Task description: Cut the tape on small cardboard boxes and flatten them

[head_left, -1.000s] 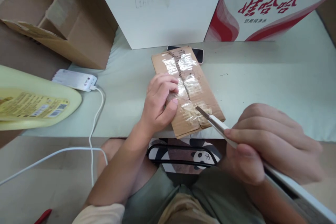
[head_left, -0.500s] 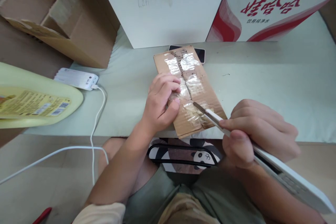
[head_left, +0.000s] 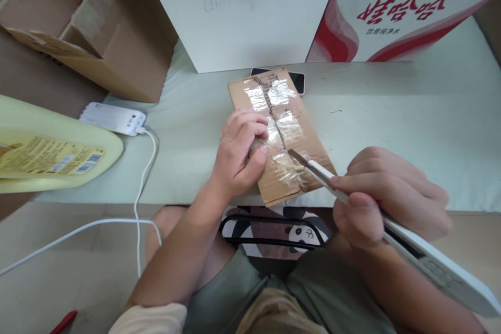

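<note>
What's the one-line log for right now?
left hand: on taped cardboard box | right hand: holding white utility knife | blade: over clear tape, contact unclear | phone: partly hidden by box

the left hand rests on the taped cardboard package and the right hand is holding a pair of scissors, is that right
Not quite: the head view shows the right hand holding a white-handled box cutter, not scissors. The left hand does rest on the taped cardboard package.
</note>
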Action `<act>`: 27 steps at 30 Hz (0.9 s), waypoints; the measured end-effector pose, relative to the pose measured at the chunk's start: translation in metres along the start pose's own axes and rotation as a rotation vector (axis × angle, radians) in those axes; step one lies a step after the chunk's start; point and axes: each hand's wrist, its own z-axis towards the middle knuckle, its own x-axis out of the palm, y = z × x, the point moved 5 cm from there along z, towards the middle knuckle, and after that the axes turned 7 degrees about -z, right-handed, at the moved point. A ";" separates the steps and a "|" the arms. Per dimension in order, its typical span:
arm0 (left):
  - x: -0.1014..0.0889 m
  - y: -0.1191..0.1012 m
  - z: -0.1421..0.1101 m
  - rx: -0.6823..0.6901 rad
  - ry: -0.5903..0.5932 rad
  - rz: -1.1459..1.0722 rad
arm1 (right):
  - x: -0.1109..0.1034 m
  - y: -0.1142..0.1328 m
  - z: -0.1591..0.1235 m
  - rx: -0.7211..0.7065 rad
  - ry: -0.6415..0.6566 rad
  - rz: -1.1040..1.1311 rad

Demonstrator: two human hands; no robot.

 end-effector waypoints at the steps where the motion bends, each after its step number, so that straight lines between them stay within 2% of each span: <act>1: 0.000 0.000 0.000 -0.001 0.000 0.000 | 0.001 -0.001 -0.001 0.013 0.015 -0.018; 4: 0.000 0.000 0.000 -0.002 0.003 0.003 | 0.005 -0.002 0.001 0.023 0.031 -0.032; 7: 0.000 0.000 -0.001 -0.007 0.005 0.001 | 0.005 0.003 0.008 0.004 -0.023 0.077; 12: 0.000 0.001 -0.001 -0.020 0.018 0.018 | 0.010 0.005 0.018 0.123 -0.009 0.180; 16: 0.000 0.001 -0.001 -0.029 0.016 0.024 | 0.008 0.008 0.018 0.053 -0.029 0.179; 23: 0.000 0.000 -0.001 -0.011 0.019 0.007 | 0.010 0.009 0.023 0.076 0.047 0.120; 27: 0.001 0.001 -0.001 -0.027 0.026 0.019 | 0.007 0.012 0.025 0.072 0.047 0.081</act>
